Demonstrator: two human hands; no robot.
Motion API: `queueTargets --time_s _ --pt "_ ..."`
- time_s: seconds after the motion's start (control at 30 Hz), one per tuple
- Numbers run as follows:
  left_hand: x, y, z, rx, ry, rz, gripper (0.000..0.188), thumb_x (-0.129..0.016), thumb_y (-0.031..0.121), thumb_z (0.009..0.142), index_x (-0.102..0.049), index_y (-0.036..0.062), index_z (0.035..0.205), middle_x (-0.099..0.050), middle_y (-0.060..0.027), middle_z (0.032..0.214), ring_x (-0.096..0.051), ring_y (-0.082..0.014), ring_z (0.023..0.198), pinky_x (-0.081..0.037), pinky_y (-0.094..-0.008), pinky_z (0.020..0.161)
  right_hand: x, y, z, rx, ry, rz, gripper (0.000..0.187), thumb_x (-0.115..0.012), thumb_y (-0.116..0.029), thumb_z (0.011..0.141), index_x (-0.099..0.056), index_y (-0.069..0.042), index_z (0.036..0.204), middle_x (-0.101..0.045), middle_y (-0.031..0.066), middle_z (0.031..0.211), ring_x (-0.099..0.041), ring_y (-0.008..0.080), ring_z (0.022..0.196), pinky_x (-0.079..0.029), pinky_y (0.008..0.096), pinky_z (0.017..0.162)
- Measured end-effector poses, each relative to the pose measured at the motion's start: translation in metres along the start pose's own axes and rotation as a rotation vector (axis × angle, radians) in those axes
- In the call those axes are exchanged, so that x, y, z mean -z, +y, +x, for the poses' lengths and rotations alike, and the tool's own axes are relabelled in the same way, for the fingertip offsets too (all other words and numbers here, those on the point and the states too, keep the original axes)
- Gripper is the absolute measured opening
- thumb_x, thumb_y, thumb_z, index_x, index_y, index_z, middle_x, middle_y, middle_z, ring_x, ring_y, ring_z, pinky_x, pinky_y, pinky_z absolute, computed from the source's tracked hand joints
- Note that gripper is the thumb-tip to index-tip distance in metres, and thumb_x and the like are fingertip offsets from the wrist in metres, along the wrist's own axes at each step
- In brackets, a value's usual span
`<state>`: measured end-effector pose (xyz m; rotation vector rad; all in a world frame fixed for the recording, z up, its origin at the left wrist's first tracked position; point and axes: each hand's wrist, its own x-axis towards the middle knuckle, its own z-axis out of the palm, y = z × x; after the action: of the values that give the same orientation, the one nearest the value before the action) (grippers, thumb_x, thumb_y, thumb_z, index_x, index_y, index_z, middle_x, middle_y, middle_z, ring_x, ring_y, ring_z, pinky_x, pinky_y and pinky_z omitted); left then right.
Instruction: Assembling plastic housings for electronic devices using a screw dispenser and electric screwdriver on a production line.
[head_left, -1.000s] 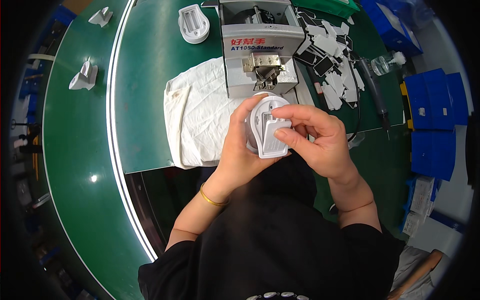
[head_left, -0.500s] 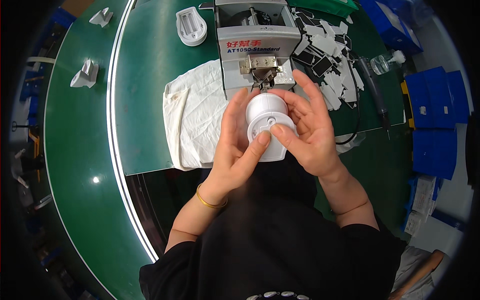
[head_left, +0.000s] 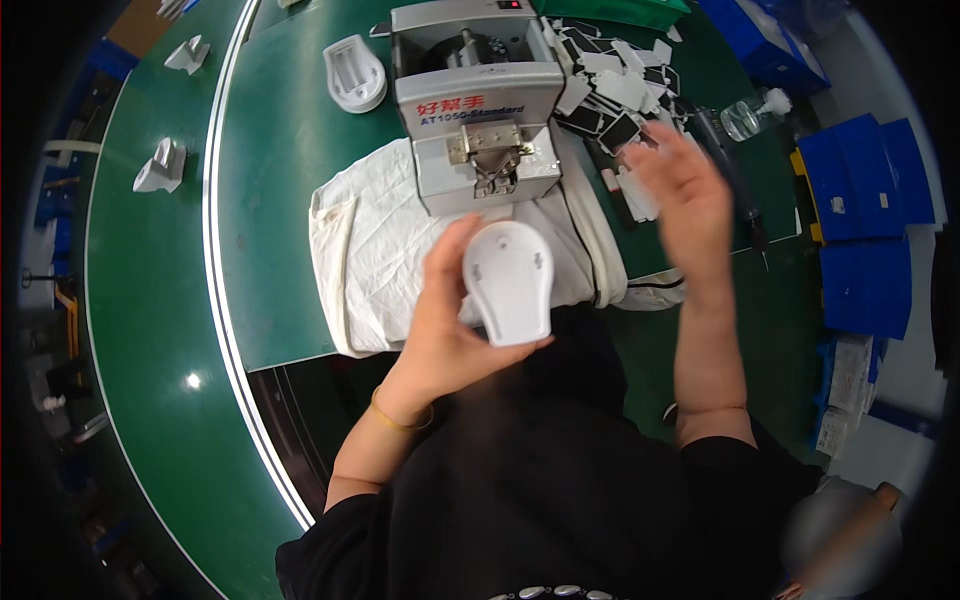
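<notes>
A white plastic housing point(head_left: 512, 285), rounded at the top and narrower toward me, sits in my left hand point(head_left: 440, 320), the thumb under its lower edge and the fingers along its left side. It shows a flat face with small holes. My right hand point(head_left: 690, 200) is away from it, blurred by motion, over the right side of the bench near a pile of white and black flat pieces point(head_left: 620, 85). Its fingers look apart, with nothing seen in them. Beyond the housing stands a grey bench machine point(head_left: 490, 110) with a metal feeding head.
Under and before the machine lies a white cloth point(head_left: 375, 240). Another white housing point(head_left: 355, 75) is left of the machine. A dark electric screwdriver point(head_left: 738, 180) and a clear bottle point(head_left: 742, 122) are at right, near blue bins point(head_left: 850, 180). White parts point(head_left: 160, 165) stand on the left green surface point(head_left: 150, 330).
My right hand has let go of the white housing and swung right toward the flat pieces. My left hand keeps the housing, now turned to another face and farther from the machine head.
</notes>
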<state>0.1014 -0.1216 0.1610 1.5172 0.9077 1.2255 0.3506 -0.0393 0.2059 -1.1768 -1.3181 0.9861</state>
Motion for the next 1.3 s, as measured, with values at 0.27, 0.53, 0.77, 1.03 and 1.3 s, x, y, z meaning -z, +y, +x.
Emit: queueTargets --time_s 0.27,0.53,0.77,1.03,1.3 --pt "-0.009 -0.017 -0.001 0.046 -0.063 0.212 0.110 -0.094 0.018 0.057 -0.030 0.0032 0.146 -0.042 -0.0153 0.142 -0.046 -0.0311 0.131 -0.040 -0.0416 0.108 0.171 0.069 0.059 -0.266 0.269 -1.363 0.066 -0.070 -0.047 0.085 -0.049 -0.021 0.142 -0.065 0.0200 0.117 -0.063 0.0388 0.108 -0.049 0.0449 0.093" --pt "-0.009 -0.024 -0.011 -0.093 -0.027 0.434 0.103 -0.094 0.017 0.055 -0.038 0.0036 0.141 -0.049 -0.0180 0.135 -0.051 -0.0372 0.121 -0.045 -0.0411 0.101 0.133 0.032 0.050 0.004 0.456 -0.968 0.065 -0.063 -0.047 0.092 -0.047 -0.005 0.138 -0.067 0.0210 0.110 -0.067 0.0332 0.102 -0.050 0.0402 0.088" --pt "-0.013 -0.026 -0.010 -0.216 -0.017 0.466 0.088 -0.091 0.015 0.058 -0.049 0.0084 0.136 -0.049 -0.0197 0.135 -0.053 -0.0383 0.118 -0.047 -0.0430 0.098 0.006 -0.071 0.032 0.364 -0.059 0.185 0.058 -0.059 -0.007 0.088 -0.035 -0.001 0.140 -0.060 0.0149 0.095 -0.061 0.0228 0.082 -0.054 0.0439 0.079" --pt "-0.018 -0.028 -0.009 -0.234 -0.038 0.532 0.077 -0.090 0.014 0.059 -0.062 0.0170 0.131 -0.049 -0.0221 0.137 -0.053 -0.0392 0.122 -0.051 -0.0423 0.095 -0.105 -0.094 0.039 0.308 0.022 0.320 0.044 -0.061 0.011 0.081 -0.044 0.004 0.121 -0.061 0.0097 0.073 -0.062 0.0178 0.060 -0.054 0.0324 0.061" --pt "-0.006 -0.025 -0.012 -0.278 -0.035 0.512 0.072 -0.087 0.015 0.061 -0.063 0.0202 0.129 -0.048 -0.0203 0.136 -0.054 -0.0390 0.119 -0.049 -0.0427 0.096 -0.122 -0.121 0.040 0.204 -0.374 0.215 0.048 -0.069 0.008 0.075 -0.046 0.004 0.117 -0.062 0.0088 0.071 -0.063 0.0163 0.063 -0.054 0.0314 0.062"
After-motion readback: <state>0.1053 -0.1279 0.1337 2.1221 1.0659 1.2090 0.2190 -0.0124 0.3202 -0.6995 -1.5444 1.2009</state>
